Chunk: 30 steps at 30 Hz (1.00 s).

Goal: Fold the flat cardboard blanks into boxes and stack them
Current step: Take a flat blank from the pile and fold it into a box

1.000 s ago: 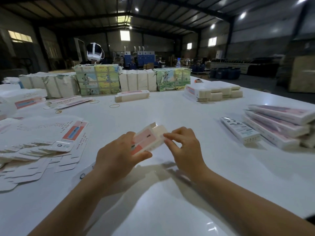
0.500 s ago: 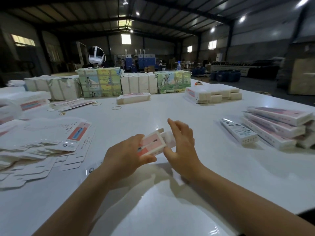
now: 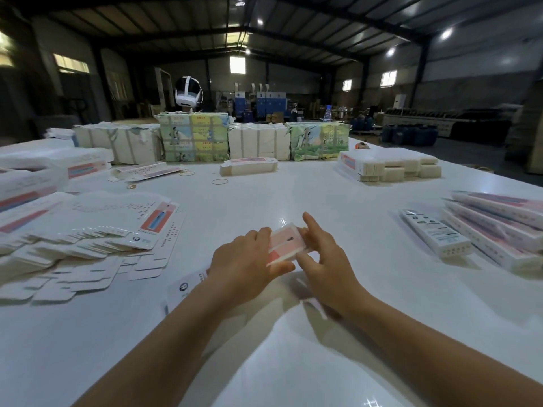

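The box (image 3: 286, 245) is held up just above the white table (image 3: 293, 362), near the middle. The left hand (image 3: 246, 267) grips its near end with curled fingers. The right hand (image 3: 323, 259) pinches the far end, one finger sticking out straight. I think the end flap is being shut. Next, push it in, then put the box on the stack of boxes (image 3: 499, 227), far right of the hands.

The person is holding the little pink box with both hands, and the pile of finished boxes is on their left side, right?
Not quite. The head view shows both the left hand and the right hand on the pink box, but the finished boxes are stacked on the right; the flat blanks lie left.
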Tool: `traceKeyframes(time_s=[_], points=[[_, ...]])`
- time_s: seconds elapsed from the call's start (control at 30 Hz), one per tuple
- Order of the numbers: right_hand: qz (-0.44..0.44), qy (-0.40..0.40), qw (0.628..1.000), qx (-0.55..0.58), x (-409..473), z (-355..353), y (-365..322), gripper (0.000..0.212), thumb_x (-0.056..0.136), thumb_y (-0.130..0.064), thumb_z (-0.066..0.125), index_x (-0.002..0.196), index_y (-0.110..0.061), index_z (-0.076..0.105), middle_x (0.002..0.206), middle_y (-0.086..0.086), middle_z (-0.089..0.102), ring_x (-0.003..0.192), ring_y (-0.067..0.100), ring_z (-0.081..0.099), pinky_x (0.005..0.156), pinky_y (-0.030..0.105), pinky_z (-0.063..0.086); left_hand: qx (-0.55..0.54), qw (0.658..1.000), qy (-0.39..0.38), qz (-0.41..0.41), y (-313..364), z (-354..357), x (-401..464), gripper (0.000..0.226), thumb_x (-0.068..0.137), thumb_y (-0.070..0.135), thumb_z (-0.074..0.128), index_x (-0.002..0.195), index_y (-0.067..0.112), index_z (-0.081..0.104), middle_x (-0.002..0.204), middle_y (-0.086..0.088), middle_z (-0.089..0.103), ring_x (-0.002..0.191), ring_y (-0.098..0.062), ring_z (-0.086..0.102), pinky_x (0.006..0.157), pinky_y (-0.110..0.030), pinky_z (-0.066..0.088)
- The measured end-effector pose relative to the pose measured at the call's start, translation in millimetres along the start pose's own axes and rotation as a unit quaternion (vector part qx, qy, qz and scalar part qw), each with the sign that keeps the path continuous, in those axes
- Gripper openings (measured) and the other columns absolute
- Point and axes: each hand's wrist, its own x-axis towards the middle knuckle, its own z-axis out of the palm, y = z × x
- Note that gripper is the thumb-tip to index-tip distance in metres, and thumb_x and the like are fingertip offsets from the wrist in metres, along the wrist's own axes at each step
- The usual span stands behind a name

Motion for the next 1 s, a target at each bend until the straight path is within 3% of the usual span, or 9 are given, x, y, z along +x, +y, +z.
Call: traceKeyframes(time_s=[0.1,0.17,0.3,0.4,0.53,0.67,0.77,0.87,1.0], points=[[0.020,0.039,0.999,0.026,5,-8,2,0.076,0.087,-0.025,0.065,0.148,-0.029,0.019,0.139,-0.016,0.029,0.130,0.003,0.023,0.110,0.025,0.019,-0.009,1.000,0.013,-0.004,-2,-3,1,0.062,0.081,0.073,0.039,0.123,0.028,0.037,0.114,0.006,0.055,0.095,-0.016,0.055,0.068,-0.030,0.042],[0.124,0.052,0.982,0.131,10,-13,5,0.085,0.081,-0.026,0.072,0.148,-0.030,0.019,0.145,-0.012,0.031,0.129,0.008,0.032,0.106,0.032,0.031,-0.020,1.000,0.023,-0.007,-2,-6,0,0.060,0.082,0.071,0.041,0.123,0.028,0.037,0.114,0.006,0.054,0.096,-0.018,0.055,0.072,-0.033,0.046],[0.253,-0.066,0.850,0.457,18,-17,11,0.042,0.084,0.002,0.059,0.124,-0.003,0.052,0.110,0.016,0.068,0.095,0.028,0.069,0.077,0.036,0.057,-0.007,1.000,0.021,0.004,0,-8,-2,0.061,0.083,0.070,0.040,0.126,0.028,0.035,0.118,0.006,0.053,0.099,-0.017,0.054,0.074,-0.033,0.047],[0.202,-0.021,0.893,0.403,15,-15,7,0.023,0.080,0.006,0.059,0.101,-0.004,0.060,0.098,0.018,0.069,0.086,0.030,0.070,0.074,0.035,0.058,-0.004,1.000,0.021,0.010,3,-6,-2,0.061,0.083,0.070,0.041,0.127,0.028,0.033,0.119,0.006,0.053,0.099,-0.017,0.054,0.071,-0.031,0.044],[0.090,0.055,0.985,0.134,5,-14,3,0.008,0.079,-0.005,0.061,0.087,-0.007,0.061,0.084,0.018,0.064,0.079,0.029,0.063,0.071,0.038,0.055,0.020,0.999,0.035,0.016,8,-3,-4,0.061,0.084,0.070,0.040,0.126,0.027,0.030,0.116,0.006,0.052,0.090,-0.013,0.049,0.065,-0.027,0.036],[-0.023,0.045,0.998,-0.039,-2,-11,-3,0.007,0.083,-0.007,0.055,0.084,-0.013,0.057,0.067,-0.004,0.060,0.060,0.008,0.054,0.054,0.019,0.041,0.070,0.996,0.052,0.021,10,0,-6,0.061,0.084,0.070,0.037,0.125,0.025,0.030,0.111,0.005,0.051,0.082,-0.011,0.039,0.062,-0.027,0.032],[-0.057,0.025,0.989,-0.130,-5,-6,-2,0.011,0.087,-0.009,0.051,0.096,-0.007,0.057,0.079,0.007,0.066,0.072,0.022,0.061,0.065,0.036,0.048,0.099,0.993,0.057,0.020,11,2,-8,0.063,0.085,0.070,0.035,0.125,0.022,0.031,0.110,0.004,0.051,0.083,-0.013,0.042,0.061,-0.027,0.030],[-0.062,0.034,0.993,-0.099,-6,-4,-3,0.017,0.094,-0.021,0.049,0.094,-0.012,0.064,0.083,0.001,0.069,0.075,0.018,0.062,0.070,0.030,0.050,0.112,0.991,0.077,0.017,9,2,-9,0.066,0.084,0.071,0.035,0.127,0.021,0.033,0.109,0.004,0.052,0.091,-0.016,0.052,0.061,-0.027,0.032],[0.119,0.041,0.970,0.206,6,-12,-4,0.031,0.094,-0.023,0.054,0.076,-0.008,0.073,0.079,0.010,0.072,0.080,0.027,0.066,0.069,0.031,0.058,0.113,0.989,0.089,0.022,7,2,-9,0.066,0.084,0.071,0.035,0.128,0.021,0.030,0.110,0.003,0.052,0.092,-0.016,0.052,0.062,-0.026,0.033]])
